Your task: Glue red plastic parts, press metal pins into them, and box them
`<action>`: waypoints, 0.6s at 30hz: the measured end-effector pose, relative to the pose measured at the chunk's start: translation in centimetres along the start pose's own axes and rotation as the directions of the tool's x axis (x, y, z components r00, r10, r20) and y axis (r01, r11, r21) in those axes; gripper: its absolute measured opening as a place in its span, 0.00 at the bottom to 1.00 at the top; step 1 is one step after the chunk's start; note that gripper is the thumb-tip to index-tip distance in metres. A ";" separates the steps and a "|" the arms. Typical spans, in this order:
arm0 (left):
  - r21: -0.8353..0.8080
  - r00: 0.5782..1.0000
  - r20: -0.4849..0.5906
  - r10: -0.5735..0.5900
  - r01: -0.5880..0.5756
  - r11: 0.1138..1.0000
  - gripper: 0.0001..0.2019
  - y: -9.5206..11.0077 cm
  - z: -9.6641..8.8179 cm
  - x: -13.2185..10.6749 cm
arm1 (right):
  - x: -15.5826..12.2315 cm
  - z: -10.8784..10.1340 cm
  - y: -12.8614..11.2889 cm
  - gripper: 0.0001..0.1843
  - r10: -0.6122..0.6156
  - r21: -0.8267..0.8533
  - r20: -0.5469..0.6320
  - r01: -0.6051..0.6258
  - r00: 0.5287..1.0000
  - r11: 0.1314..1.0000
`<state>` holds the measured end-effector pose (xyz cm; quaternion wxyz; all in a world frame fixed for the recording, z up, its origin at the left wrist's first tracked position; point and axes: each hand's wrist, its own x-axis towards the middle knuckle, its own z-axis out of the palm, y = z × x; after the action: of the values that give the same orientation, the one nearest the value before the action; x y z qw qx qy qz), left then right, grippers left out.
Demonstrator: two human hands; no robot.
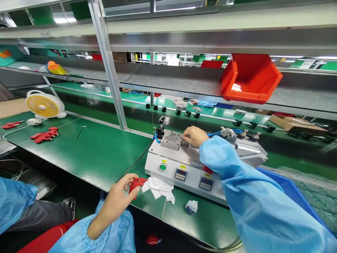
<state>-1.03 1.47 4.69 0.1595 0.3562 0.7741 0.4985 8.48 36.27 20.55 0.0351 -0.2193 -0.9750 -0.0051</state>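
Observation:
My left hand (119, 200) is closed round a small red plastic part (137, 183) at the front edge of the green bench, next to a crumpled white cloth (159, 188). My right hand (195, 136) reaches onto the top of a white benchtop machine (189, 168), its fingers curled and pinching something I cannot make out by the grey metal fixture (171, 140). The machine's front carries a green button (163, 166) and two small digital displays.
Red plastic parts (44, 135) and a yellow fan (45, 105) lie at the far left. A red bin (251, 77) sits on the shelf above. A blue tray (292, 191) stands at the right, and a small white bottle (191, 206) is in front of the machine. Another person's blue sleeve shows at lower left.

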 end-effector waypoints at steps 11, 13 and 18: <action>0.452 0.912 0.071 0.405 -0.391 0.802 0.12 12.4 2.5 13.8 | -2.2 -1.0 -0.6 0.21 -0.064 -0.141 0.054 0.071 0.996 0.987; 0.567 0.914 0.143 0.380 -0.390 0.725 0.13 14.3 3.4 16.0 | -3.6 -1.7 -0.1 0.26 -0.089 -0.130 0.037 0.094 0.995 0.987; 0.650 0.918 0.237 0.317 -0.392 0.651 0.11 16.7 5.7 18.8 | -9.8 -3.7 2.2 0.16 -0.303 0.009 -0.139 0.307 0.943 0.952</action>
<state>-4.15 22.78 18.88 -0.0447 0.5587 0.8085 0.1792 18.54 34.01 23.58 0.1036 -0.0643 -0.9925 -0.0107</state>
